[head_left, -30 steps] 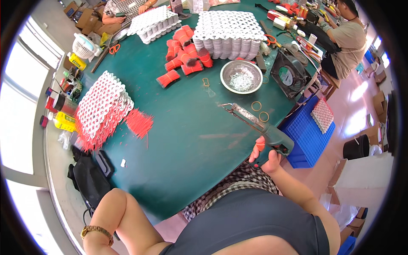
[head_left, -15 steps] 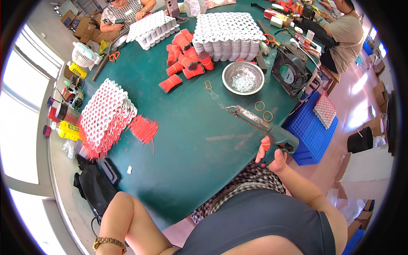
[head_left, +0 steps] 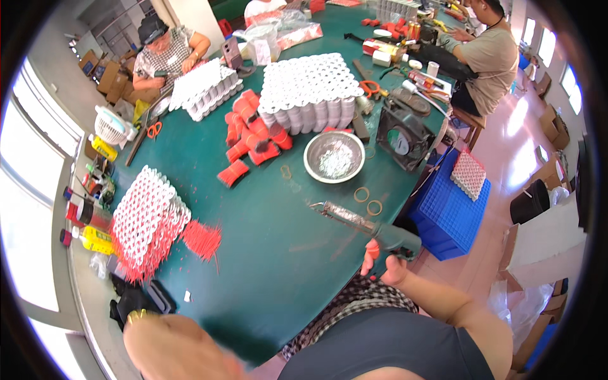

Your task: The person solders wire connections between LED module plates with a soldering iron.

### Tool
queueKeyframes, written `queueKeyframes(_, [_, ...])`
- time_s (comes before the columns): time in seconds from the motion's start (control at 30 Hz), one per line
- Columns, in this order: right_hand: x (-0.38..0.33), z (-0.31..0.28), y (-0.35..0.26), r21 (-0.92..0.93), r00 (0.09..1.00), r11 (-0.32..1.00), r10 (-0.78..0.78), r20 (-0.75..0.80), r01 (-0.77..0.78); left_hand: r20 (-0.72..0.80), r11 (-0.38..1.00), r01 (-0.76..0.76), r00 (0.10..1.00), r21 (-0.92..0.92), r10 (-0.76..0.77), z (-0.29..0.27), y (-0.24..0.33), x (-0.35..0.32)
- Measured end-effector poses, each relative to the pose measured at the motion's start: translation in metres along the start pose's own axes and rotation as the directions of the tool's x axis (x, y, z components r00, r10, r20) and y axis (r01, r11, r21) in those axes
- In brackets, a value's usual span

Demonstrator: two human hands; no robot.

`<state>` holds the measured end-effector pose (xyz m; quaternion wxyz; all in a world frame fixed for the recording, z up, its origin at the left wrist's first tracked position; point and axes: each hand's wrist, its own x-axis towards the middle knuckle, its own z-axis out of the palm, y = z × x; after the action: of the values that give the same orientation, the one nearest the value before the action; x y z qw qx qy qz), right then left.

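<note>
My right hand (head_left: 384,265) is wrapped round the grip of a dark green pistol-shaped soldering iron (head_left: 396,240). Its metal barrel and thin tip point up and left over the green table (head_left: 266,253). Close to the camera at lower left is my left hand (head_left: 183,348), smeared by motion, so its fingers cannot be made out; a gold-coloured band circles that wrist. Beyond the iron's tip stands a metal bowl (head_left: 308,157) of shiny bits. Red bristle tufts (head_left: 202,240) lie beside a stack of white perforated plates (head_left: 142,215) filled with red bristles.
Rubber-banded red bristle bundles (head_left: 253,136) lie before a tall stack of white plates (head_left: 310,82). A black fan (head_left: 403,136) stands at the right edge, above a blue crate (head_left: 446,215). Two people work at the far side. Bottles and a black bag (head_left: 130,304) line the left.
The view has tilted up, bringing more of the far table in. My left hand has swung into sight at lower left, where the bent arm was. My right hand keeps hold of the soldering iron.
</note>
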<state>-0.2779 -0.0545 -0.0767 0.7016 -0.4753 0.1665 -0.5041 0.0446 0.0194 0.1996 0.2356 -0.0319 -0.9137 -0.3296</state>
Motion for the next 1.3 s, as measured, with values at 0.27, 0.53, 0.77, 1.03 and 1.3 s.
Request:
queueKeyframes(0.27, [-0.007,0.009,0.013,0.089,0.993,0.994,-0.053,-0.110,0.062,-0.561,0.355,0.770,0.632,0.530,-0.535,-0.099,-0.209,0.029])
queueKeyframes(0.53, [-0.008,0.003,0.014,0.126,0.994,0.986,-0.113,0.001,0.112,-0.408,0.141,0.731,0.517,0.667,-0.752,-0.137,-0.338,0.024])
queueKeyframes(0.77, [-0.002,-0.004,-0.001,0.120,0.998,0.993,-0.025,0.058,0.018,-0.585,0.074,0.639,0.740,0.766,-0.331,-0.137,-0.293,0.014])
queueKeyframes(1.03, [-0.011,-0.017,-0.020,0.132,0.943,0.968,-0.170,-0.287,0.215,-0.532,-0.070,0.534,0.805,0.843,-0.264,-0.015,-0.124,-0.001])
queueKeyframes(1.3, [0.004,-0.005,-0.036,-0.123,0.963,0.972,-0.220,-0.156,0.202,-0.452,0.082,0.560,0.739,0.824,-0.499,0.098,-0.049,0.038])
